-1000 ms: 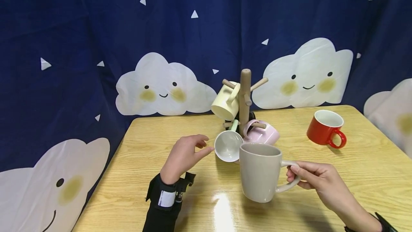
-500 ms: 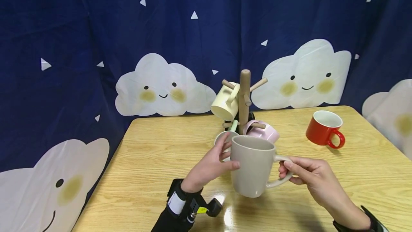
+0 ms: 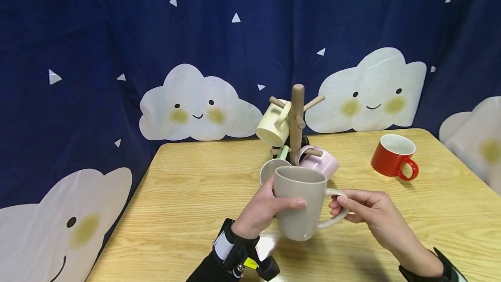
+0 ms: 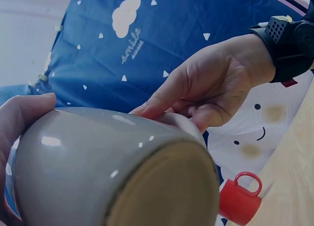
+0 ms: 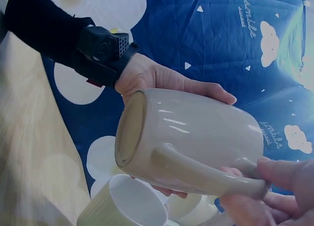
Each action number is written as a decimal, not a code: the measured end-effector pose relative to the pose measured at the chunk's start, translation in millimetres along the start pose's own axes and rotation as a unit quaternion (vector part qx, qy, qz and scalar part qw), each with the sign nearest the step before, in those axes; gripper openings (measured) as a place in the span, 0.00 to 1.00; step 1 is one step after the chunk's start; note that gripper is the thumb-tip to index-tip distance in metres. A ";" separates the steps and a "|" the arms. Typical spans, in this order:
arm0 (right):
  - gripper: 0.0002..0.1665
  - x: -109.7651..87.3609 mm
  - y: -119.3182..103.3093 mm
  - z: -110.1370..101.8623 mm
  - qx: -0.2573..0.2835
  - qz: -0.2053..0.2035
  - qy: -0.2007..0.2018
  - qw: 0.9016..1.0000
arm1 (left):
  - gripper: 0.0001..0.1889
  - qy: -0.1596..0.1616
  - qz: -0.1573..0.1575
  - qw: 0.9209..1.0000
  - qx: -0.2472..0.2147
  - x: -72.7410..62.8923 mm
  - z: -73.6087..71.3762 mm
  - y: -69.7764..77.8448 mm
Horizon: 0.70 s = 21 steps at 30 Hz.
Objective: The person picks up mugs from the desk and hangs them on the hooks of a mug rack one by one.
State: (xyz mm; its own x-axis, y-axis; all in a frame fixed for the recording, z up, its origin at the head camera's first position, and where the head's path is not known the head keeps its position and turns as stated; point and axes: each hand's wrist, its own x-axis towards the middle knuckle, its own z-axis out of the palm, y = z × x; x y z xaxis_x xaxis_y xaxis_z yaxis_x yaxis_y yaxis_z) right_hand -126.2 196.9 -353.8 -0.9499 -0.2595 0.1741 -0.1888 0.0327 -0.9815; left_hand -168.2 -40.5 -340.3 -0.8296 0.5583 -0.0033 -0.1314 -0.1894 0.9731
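A grey-beige mug (image 3: 298,203) is held upright above the table by both hands. My left hand (image 3: 260,212) grips its body from the left, thumb across the front; the fingers behind are mostly hidden in the head view but show under the mug in the right wrist view. The right hand (image 3: 365,212) pinches the mug's handle (image 5: 211,174) on the right side. In the left wrist view the mug's unglazed base (image 4: 169,191) faces the camera. Behind the mug stands a wooden mug tree (image 3: 298,121), hung with a cream mug (image 3: 273,124), a pale green-handled mug (image 3: 272,172) and a pink mug (image 3: 322,163).
A red mug (image 3: 387,160) with a white inside stands on the wooden table (image 3: 188,195) at the back right. A dark blue curtain (image 3: 219,34) with smiling clouds hangs behind the table. Upper pegs (image 3: 314,102) on the tree's right and front carry no mugs.
My left hand has moved right from beside the mug tree and taken hold of the grey-beige mug's body. The mug and right hand have shifted a little left.
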 end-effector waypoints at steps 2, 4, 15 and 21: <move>0.16 0.7 -1.3 -2.2 -0.034 0.005 -0.011 0.999 | 0.36 0.003 0.003 1.000 0.006 -0.7 -1.0 2.1; 0.15 0.9 -4.3 -4.6 -0.076 0.009 -0.011 0.997 | 0.37 0.005 0.007 1.000 0.012 -1.6 -2.7 4.4; 0.22 7.8 -16.0 -61.8 0.106 -0.091 0.015 0.990 | 0.38 0.074 0.040 0.996 -0.005 -5.2 -23.4 18.3; 0.24 8.1 -16.4 -88.6 0.233 -0.127 0.025 0.964 | 0.36 0.110 0.056 0.992 -0.032 -4.0 -26.8 18.2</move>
State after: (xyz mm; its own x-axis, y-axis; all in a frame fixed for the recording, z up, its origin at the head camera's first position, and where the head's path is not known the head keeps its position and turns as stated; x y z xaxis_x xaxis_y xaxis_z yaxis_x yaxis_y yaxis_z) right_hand -152.9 279.8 -329.2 -0.9007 -0.1550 0.4058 -0.2957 -0.4655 -0.8342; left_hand -181.9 -67.8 -328.8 -0.9385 0.3421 0.0466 -0.0601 -0.2949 0.9536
